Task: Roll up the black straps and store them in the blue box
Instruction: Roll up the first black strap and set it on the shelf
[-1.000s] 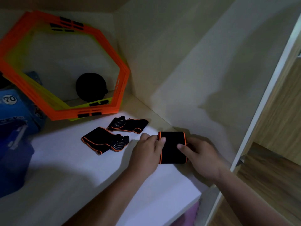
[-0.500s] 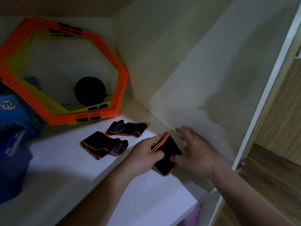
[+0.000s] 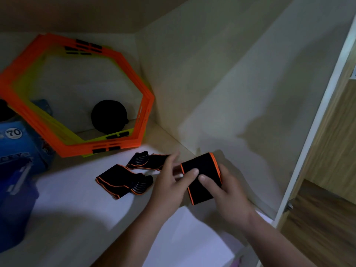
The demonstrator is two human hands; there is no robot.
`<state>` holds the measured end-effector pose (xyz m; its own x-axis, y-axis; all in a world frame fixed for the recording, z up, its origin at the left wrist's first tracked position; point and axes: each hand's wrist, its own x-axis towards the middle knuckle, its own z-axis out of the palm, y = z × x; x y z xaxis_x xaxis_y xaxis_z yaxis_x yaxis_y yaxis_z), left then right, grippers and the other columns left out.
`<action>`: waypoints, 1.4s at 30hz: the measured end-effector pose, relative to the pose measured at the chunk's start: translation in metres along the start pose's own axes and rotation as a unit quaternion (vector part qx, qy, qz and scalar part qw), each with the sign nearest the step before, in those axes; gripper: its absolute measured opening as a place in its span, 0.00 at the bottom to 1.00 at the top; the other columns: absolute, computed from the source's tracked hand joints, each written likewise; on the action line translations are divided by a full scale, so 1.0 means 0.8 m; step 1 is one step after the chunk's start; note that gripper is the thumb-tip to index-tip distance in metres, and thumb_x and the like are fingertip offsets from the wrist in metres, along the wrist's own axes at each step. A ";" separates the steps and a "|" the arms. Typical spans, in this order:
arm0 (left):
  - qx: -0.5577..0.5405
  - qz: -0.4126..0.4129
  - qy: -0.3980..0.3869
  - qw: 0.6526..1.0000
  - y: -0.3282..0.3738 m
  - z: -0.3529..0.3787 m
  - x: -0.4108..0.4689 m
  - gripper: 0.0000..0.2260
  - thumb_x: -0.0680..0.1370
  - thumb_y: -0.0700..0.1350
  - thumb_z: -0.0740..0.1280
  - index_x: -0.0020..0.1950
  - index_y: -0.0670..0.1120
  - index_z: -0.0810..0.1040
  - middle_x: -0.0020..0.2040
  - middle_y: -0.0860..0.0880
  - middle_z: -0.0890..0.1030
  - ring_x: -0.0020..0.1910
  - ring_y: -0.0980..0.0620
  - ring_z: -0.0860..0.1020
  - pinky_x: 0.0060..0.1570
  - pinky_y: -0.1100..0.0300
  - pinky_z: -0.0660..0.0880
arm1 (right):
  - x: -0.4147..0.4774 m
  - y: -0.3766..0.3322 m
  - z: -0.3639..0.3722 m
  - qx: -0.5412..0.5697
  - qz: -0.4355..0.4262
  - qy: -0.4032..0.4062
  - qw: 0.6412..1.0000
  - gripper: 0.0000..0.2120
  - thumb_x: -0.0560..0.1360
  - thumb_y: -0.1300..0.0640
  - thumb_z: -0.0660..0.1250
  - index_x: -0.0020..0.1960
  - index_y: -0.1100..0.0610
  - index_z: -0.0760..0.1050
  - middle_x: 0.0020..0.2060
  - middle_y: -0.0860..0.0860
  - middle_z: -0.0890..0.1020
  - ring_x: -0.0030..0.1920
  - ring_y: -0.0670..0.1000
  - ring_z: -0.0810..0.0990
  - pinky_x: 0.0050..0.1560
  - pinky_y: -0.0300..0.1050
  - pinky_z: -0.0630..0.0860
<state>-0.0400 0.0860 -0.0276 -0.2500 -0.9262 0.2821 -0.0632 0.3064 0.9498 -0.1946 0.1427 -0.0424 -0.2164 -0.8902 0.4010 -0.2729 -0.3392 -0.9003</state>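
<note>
A black strap with orange edging (image 3: 202, 170) is held between both hands just above the white shelf (image 3: 81, 201). My left hand (image 3: 169, 187) grips its left edge, thumb on top. My right hand (image 3: 229, 195) grips its right side, thumb pressed on the black face. Two more black straps lie on the shelf to the left: one (image 3: 119, 180) nearer me, one (image 3: 148, 160) farther back, partly hidden behind my left fingers. The blue box (image 3: 17, 157) stands at the far left, partly cut off by the frame's edge.
Orange and yellow hexagonal rings (image 3: 123, 143) lean against the back wall. A black round object (image 3: 108, 116) sits behind them. The cabinet's side wall (image 3: 240, 105) rises close on the right, with the white front frame (image 3: 308, 143) and a wooden floor beyond.
The strap went from lying flat on the shelf, to being tilted on edge, to being held face-up between both hands, slightly farther right. The two other straps stayed put.
</note>
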 end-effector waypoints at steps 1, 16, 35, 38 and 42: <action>-0.044 -0.035 -0.008 0.998 -0.001 0.008 -0.005 0.19 0.77 0.48 0.72 0.67 0.50 0.77 0.58 0.50 0.85 0.58 0.55 0.82 0.55 0.64 0.78 | -0.003 -0.002 0.006 0.025 0.006 0.017 1.000 0.06 0.80 0.56 0.67 0.56 0.52 0.79 0.48 0.50 0.86 0.50 0.48 0.84 0.50 0.44 0.80; -0.116 -0.215 0.012 0.970 -0.018 0.015 0.028 0.08 0.77 0.40 0.68 0.48 0.34 0.81 0.39 0.41 0.83 0.36 0.47 0.82 0.29 0.62 0.74 | 0.038 0.017 0.003 -0.112 0.108 0.026 0.987 0.11 0.76 0.52 0.67 0.56 0.54 0.79 0.47 0.50 0.85 0.48 0.50 0.83 0.50 0.49 0.78; 0.437 0.109 -0.049 0.891 -0.088 0.032 0.097 0.17 0.78 0.52 0.68 0.67 0.54 0.79 0.67 0.51 0.74 0.62 0.45 0.70 0.62 0.53 0.71 | 0.064 0.075 0.012 -0.640 -0.022 -0.145 0.755 0.29 0.66 0.54 0.52 0.59 0.59 0.83 0.57 0.57 0.85 0.54 0.59 0.84 0.54 0.54 0.80; 0.456 0.102 -0.024 0.884 -0.089 0.031 0.111 0.17 0.77 0.51 0.69 0.67 0.54 0.79 0.65 0.51 0.76 0.61 0.44 0.72 0.62 0.51 0.72 | 0.078 0.066 0.023 -0.631 -0.012 -0.178 0.755 0.29 0.74 0.56 0.57 0.74 0.63 0.69 0.73 0.60 0.72 0.70 0.61 0.72 0.69 0.57 0.70; 0.474 0.101 -0.029 0.874 -0.087 0.029 0.114 0.18 0.78 0.52 0.67 0.68 0.56 0.76 0.66 0.51 0.75 0.64 0.44 0.71 0.63 0.52 0.71 | 0.088 0.070 0.027 -0.625 0.001 -0.183 0.759 0.31 0.77 0.55 0.56 0.79 0.60 0.58 0.78 0.57 0.63 0.76 0.57 0.63 0.74 0.54 0.61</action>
<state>-0.0807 -0.0150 -0.0707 -0.3949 -0.8282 0.3978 -0.7781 0.5317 0.3345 -0.2051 0.0545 -0.0686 -0.0058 -0.9928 0.1199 -0.9984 0.0125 0.0555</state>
